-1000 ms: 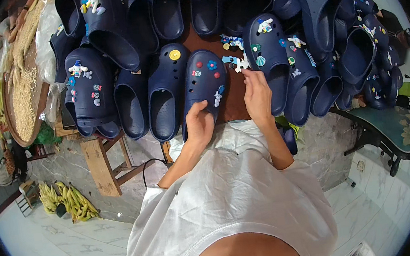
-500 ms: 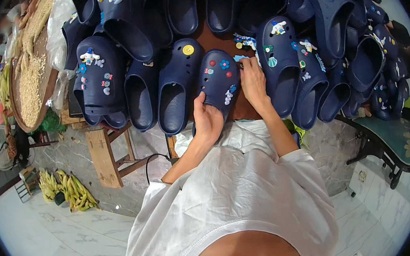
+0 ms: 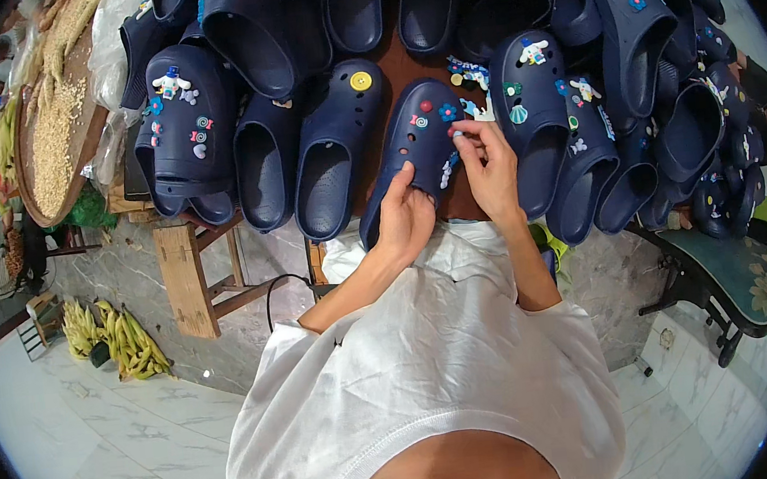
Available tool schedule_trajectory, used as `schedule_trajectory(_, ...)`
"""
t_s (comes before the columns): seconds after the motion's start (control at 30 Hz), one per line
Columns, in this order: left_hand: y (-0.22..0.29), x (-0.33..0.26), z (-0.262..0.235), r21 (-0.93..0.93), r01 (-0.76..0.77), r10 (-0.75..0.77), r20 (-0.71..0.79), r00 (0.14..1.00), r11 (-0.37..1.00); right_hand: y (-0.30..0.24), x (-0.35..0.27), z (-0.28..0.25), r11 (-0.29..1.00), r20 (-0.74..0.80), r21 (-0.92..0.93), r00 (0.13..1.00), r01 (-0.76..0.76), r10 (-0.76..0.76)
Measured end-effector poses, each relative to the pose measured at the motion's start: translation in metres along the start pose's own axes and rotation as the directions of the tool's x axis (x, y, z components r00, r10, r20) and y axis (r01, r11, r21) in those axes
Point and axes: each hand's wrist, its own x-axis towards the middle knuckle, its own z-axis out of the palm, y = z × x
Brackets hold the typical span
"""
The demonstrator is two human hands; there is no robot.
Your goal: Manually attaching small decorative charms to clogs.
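A navy foam clog (image 3: 411, 144) lies tilted at the near edge of the brown tabletop, its toe pointing away and to the right. Red, blue-flower, candy and white charms dot its upper. My left hand (image 3: 406, 217) is closed on its near part, with the thumb on top. By the clog's right side, my right hand (image 3: 493, 173) pinches a tiny reddish charm between thumb and forefinger; whether it touches the clog is hard to tell. Just past those fingers lie loose blue-and-white charms (image 3: 469, 72). To the left stands a clog with a yellow button charm (image 3: 361, 81).
Many navy clogs (image 3: 266, 172) crowd the table on both sides and behind. At the far left is a round tray (image 3: 26, 172) of pale grains. A wooden stool (image 3: 186, 282) and green bananas (image 3: 135, 342) are lower left; a dark green padded seat (image 3: 728, 271) is at right.
My right hand has drawn back from the loose charms to the clog's right side, a small reddish charm at its fingertips. The clog has turned more to the right under my left hand.
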Motion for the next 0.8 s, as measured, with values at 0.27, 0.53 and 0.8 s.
schedule_trajectory(0.27, -0.006, -0.002, 0.001, 0.024, -0.003, 0.004, -0.036, 0.999, 1.0, -0.014, 0.001, 0.015, 0.986, 0.062, 0.166, 0.998, -0.02, 0.01)
schedule_trajectory(0.53, -0.008, -0.005, 0.003, 0.068, -0.017, 0.016, 0.014, 1.0, 0.998, -0.021, 0.004, 0.018, 0.992, 0.062, -0.026, 0.991, 0.122, -0.12)
schedule_trajectory(0.8, -0.01, -0.007, 0.002, 0.083, -0.031, 0.032, -0.009, 0.999, 0.996, -0.022, 0.006, 0.012, 0.992, 0.074, -0.025, 0.99, 0.124, -0.121)
